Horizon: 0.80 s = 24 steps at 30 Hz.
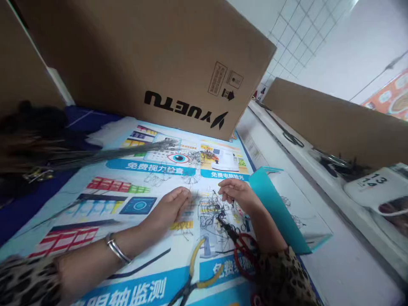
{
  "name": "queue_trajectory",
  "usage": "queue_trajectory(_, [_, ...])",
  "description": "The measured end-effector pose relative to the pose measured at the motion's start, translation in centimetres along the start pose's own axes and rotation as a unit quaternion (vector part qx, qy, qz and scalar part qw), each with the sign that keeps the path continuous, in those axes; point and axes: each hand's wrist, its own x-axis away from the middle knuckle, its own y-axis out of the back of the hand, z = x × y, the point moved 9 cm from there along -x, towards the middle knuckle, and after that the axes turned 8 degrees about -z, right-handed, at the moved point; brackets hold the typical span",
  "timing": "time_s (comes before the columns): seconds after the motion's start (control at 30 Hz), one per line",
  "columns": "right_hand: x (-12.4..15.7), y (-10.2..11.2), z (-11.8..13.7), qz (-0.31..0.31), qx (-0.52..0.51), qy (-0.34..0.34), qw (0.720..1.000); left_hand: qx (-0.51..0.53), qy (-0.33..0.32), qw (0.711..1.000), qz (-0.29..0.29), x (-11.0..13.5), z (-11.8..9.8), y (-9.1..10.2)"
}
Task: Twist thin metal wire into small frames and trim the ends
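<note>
Seen from the head camera, two bare hands in leopard-print sleeves reach over a bench spread with a brightly printed sheet. The left hand, wearing a silver bangle, has its fingers drawn together; the right hand has its fingers loosely curled. Both are blurred, and I cannot tell whether either grip is closed on anything thin. Between and just below them lies a tangle of fine dark strands. Red-handled scissors point into it; yellow-handled pliers lie open nearer the wearer. Beside the right forearm is a teal tray with a few strands inside. A long strand bundle stretches from the left, before a large cardboard box lettered YUETU upside down.
</note>
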Motion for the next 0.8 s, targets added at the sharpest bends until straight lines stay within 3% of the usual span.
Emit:
queue_trajectory(0.23, [-0.6, 1.6, -2.3, -0.075, 0.190, -0.017, 0.979, 0.034, 0.022, 0.999, 0.003, 0.1, -0.1, -0.3])
queue_trajectory(0.53, [-0.5, 1.4, -0.9, -0.098, 0.331, 0.031, 0.938, 0.037, 0.007, 0.999, 0.000, -0.3, 0.3, 0.0])
queue_trajectory(0.7, [-0.1, -1.1, 0.4, -0.040, 0.452, 0.102, 0.885, 0.030, -0.012, 0.999, 0.002, -0.3, 0.2, 0.1])
queue_trajectory(0.8, [0.0, -1.3, 0.5, -0.037, 0.523, 0.106, 0.845, 0.034, -0.013, 0.999, 0.001, -0.3, 0.1, 0.1])
